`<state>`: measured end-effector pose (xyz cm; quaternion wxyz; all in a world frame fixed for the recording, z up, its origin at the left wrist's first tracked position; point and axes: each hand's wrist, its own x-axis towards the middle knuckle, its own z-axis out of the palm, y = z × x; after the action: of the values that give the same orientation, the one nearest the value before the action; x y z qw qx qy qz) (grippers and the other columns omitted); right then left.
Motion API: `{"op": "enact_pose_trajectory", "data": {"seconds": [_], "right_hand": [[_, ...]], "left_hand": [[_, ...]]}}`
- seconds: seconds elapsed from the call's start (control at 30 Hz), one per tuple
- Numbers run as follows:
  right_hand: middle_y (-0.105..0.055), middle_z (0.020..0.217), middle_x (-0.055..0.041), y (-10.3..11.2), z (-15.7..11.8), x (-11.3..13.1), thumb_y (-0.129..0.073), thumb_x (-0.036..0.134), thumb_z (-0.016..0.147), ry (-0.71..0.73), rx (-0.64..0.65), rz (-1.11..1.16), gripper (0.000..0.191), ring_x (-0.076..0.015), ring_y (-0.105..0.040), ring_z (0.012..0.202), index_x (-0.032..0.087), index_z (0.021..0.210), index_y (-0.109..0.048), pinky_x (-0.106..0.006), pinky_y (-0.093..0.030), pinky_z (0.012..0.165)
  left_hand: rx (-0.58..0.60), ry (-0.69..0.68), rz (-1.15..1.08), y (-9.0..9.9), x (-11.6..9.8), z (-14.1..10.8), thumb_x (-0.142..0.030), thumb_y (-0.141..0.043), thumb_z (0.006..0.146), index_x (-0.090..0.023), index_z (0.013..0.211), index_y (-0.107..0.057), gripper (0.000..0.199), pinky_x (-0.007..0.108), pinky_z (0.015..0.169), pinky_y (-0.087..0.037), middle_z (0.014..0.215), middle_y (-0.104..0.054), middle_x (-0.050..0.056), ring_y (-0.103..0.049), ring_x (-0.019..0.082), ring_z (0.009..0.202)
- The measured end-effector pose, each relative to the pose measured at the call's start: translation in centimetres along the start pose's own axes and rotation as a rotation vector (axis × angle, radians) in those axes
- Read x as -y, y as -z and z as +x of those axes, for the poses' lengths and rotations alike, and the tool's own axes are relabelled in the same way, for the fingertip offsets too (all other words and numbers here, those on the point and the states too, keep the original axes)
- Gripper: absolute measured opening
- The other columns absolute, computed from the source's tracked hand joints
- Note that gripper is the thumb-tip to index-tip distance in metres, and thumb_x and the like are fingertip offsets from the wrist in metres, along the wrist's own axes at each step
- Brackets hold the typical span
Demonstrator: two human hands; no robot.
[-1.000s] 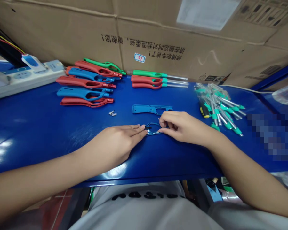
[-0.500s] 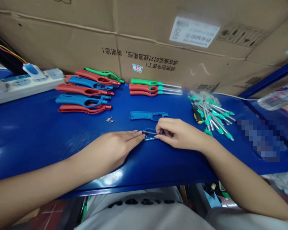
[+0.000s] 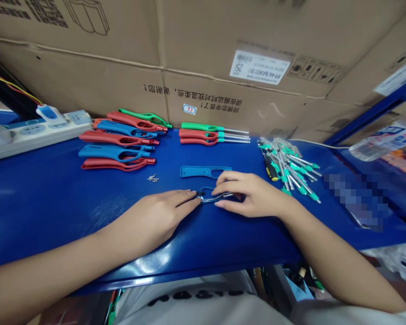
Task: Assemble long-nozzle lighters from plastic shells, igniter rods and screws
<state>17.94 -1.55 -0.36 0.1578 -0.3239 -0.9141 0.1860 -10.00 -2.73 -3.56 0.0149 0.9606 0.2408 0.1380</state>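
My left hand (image 3: 164, 207) lies low over the table, its fingers pressed together on the grip end of a blue lighter shell half (image 3: 208, 200). Its palm and fingers hide most of that shell. Thin wire and a small dark part show inside the shell's trigger loop. My right hand (image 3: 248, 194) is at the shell's other end, thumb and fingertips apart, with the wire and a slim metal piece between them. A second blue shell half (image 3: 196, 171) lies just beyond, inner side up. Several small screws (image 3: 153, 178) lie to its left.
Assembled lighter handles (image 3: 118, 153) are stacked at back left, near a power strip (image 3: 37, 131). Lighters with metal tubes (image 3: 216, 135) lie at back centre. A pile of tubes with green ends (image 3: 294, 169) and a screwdriver (image 3: 270, 168) are right. A cardboard box (image 3: 122, 76) stands behind.
My right fingers have parted from their pinch on the wire inside the loop and moved slightly. My left hand stays on the shell. The camera view has tilted up slightly.
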Motion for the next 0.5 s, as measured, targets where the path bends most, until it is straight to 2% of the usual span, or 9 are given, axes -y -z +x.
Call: {"op": "enact_pose_trajectory", "data": {"seconds": [0.03, 0.1, 0.17, 0.2, 0.3, 0.37, 0.43, 0.5], "right_hand": [[-0.069, 0.110, -0.0078, 0.4, 0.0, -0.2, -0.059, 0.037, 0.097, -0.037, -0.061, -0.023, 0.022, -0.0179, -0.066, 0.092, 0.021, 0.107, -0.071, -0.030, -0.050, 0.079], [-0.071, 0.104, -0.0079, 1.3, -0.3, -1.0, -0.058, 0.035, 0.097, -0.218, -0.212, -0.152, 0.020, -0.0201, -0.066, 0.088, 0.022, 0.106, -0.070, -0.032, -0.050, 0.076], [-0.072, 0.099, -0.0091, 2.5, -0.8, -2.2, -0.058, 0.032, 0.095, -0.548, -0.321, -0.355, 0.020, -0.0241, -0.066, 0.083, 0.021, 0.107, -0.070, -0.035, -0.048, 0.069], [-0.072, 0.098, -0.0111, 3.1, -1.2, -2.8, -0.057, 0.029, 0.093, -0.704, -0.323, -0.450, 0.020, -0.0271, -0.066, 0.083, 0.020, 0.106, -0.070, -0.036, -0.047, 0.067], [-0.068, 0.107, -0.0172, 4.8, -2.5, -4.8, -0.059, 0.020, 0.087, -1.028, -0.238, -0.612, 0.019, -0.0307, -0.066, 0.084, 0.019, 0.101, -0.071, -0.036, -0.044, 0.062], [-0.066, 0.111, -0.0201, 5.6, -3.2, -5.7, -0.062, 0.017, 0.084, -1.090, -0.160, -0.593, 0.018, -0.0311, -0.065, 0.088, 0.018, 0.099, -0.072, -0.036, -0.042, 0.063], [-0.066, 0.111, -0.0194, 6.1, -3.6, -6.2, -0.064, 0.015, 0.082, -1.127, -0.084, -0.567, 0.021, -0.0326, -0.065, 0.094, 0.018, 0.101, -0.073, -0.037, -0.043, 0.065], [-0.066, 0.115, -0.0175, 6.2, -3.5, -6.5, -0.065, 0.014, 0.080, -1.224, -0.011, -0.569, 0.026, -0.0336, -0.065, 0.099, 0.019, 0.104, -0.073, -0.038, -0.046, 0.070]], "left_hand": [[-0.002, 0.004, 0.005, 0.0, 0.0, 0.0, -0.009, -0.046, 0.095, -0.014, 0.134, -0.061, 0.042, 0.042, 0.096, -0.060, 0.136, -0.066, 0.014, -0.069, 0.027, 0.116], [-0.005, 0.002, 0.018, 0.1, -0.1, 0.1, -0.009, -0.046, 0.096, -0.014, 0.133, -0.063, 0.041, 0.043, 0.094, -0.061, 0.134, -0.067, 0.015, -0.070, 0.028, 0.114], [-0.007, -0.004, 0.030, 0.3, -0.1, 0.1, -0.009, -0.046, 0.096, -0.013, 0.131, -0.065, 0.040, 0.044, 0.092, -0.061, 0.132, -0.068, 0.015, -0.070, 0.028, 0.113], [-0.008, -0.002, 0.031, 0.3, -0.1, 0.1, -0.009, -0.046, 0.096, -0.014, 0.130, -0.065, 0.039, 0.043, 0.092, -0.062, 0.132, -0.068, 0.015, -0.070, 0.028, 0.113], [-0.004, 0.019, 0.017, 0.3, -0.1, 0.0, -0.009, -0.046, 0.095, -0.017, 0.130, -0.066, 0.040, 0.042, 0.093, -0.061, 0.134, -0.067, 0.013, -0.069, 0.027, 0.115], [-0.003, 0.029, 0.012, 0.1, 0.0, -0.1, -0.009, -0.046, 0.095, -0.017, 0.130, -0.066, 0.040, 0.042, 0.093, -0.061, 0.134, -0.067, 0.013, -0.069, 0.027, 0.115], [-0.014, 0.023, 0.013, -0.1, 0.1, -0.1, -0.009, -0.046, 0.096, -0.016, 0.129, -0.066, 0.040, 0.043, 0.091, -0.062, 0.133, -0.067, 0.014, -0.069, 0.028, 0.114], [-0.038, 0.012, 0.012, -0.2, 0.1, -0.1, -0.011, -0.046, 0.097, -0.016, 0.128, -0.067, 0.038, 0.044, 0.090, -0.063, 0.132, -0.068, 0.014, -0.070, 0.029, 0.113]]}}
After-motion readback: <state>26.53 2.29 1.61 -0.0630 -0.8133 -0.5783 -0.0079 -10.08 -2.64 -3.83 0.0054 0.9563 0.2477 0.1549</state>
